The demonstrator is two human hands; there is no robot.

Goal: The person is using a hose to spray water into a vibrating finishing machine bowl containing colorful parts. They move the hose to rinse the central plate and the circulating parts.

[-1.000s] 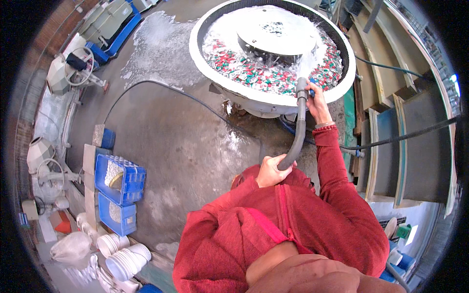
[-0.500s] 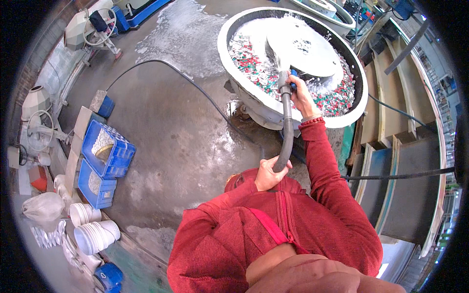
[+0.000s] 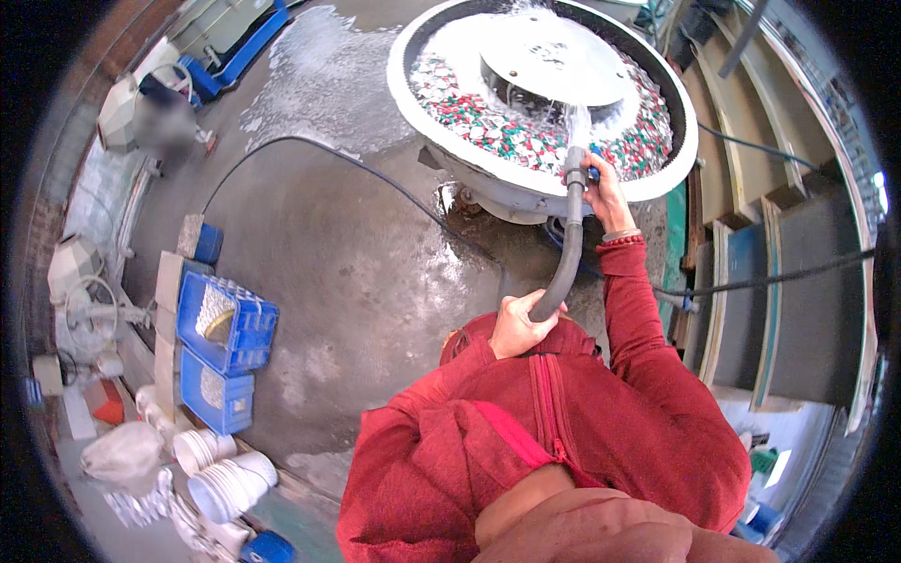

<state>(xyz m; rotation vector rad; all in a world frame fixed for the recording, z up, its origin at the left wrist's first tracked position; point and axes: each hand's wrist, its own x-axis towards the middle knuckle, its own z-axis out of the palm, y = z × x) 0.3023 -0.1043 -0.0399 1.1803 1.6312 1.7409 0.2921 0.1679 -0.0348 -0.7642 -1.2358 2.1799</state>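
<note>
My left hand [image 3: 522,325] is closed around the lower part of a thick grey hose [image 3: 566,267], close to my body. Farther up, my right hand [image 3: 608,195] grips the hose's grey nozzle [image 3: 575,167], beside its blue valve handle [image 3: 593,161]. A jet of water [image 3: 577,122] leaves the nozzle into a large round tub with a white rim [image 3: 402,105]. Many small red, green and white pieces [image 3: 469,111] fill the tub's ring, with white foam among them. A white disc [image 3: 554,66] covers the tub's centre, water splashing over its far side.
Wet floor [image 3: 357,244] lies to the left, crossed by a black cable [image 3: 375,174]. Blue crates [image 3: 258,328] and stacked white buckets [image 3: 230,488] stand along the left. Partitioned wooden troughs [image 3: 751,281] line the right, with another dark hose [image 3: 779,277] running across them.
The view has shifted, with the tub now higher and farther left. The nozzle has moved right relative to the tub, and its jet now meets the disc's near edge. Both hands keep their grip.
</note>
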